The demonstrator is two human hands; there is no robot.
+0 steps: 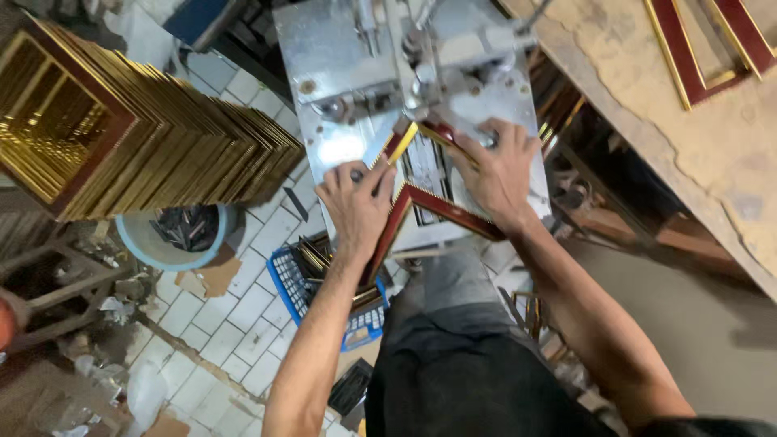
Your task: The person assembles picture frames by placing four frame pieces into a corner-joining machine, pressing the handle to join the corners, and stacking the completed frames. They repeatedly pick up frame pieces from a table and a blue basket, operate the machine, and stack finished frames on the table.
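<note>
Two dark red moulding strips w/ gold edges form a frame corner (421, 198) lying flat on the metal machine table (332, 146), apex pointing toward the person, arms running up-left and down-right. Upper end of the corner sits under the machine's clamp head (417, 77).

Left hand (356, 206): palm down on the left strip, fingers curled, tips pressing the strip near its gold edge, approx. at the table's front-left. Not wrapped around it; pressing from above.

Right hand (498, 170): spread flat over the right strip, fingers extended toward the clamp, holding the strip down against the table.

Corner apex lies between the two hands, just beside the left thumb.

Surroundings: tall stack of gold frames (146, 129) at left, well apart; blue basket (324, 299) w/ strips on tiled floor below the table; round tub (174, 235) of dark offcuts near the stack; wooden bench (647, 89) at right carrying one more red-gold frame (704, 48).
</note>
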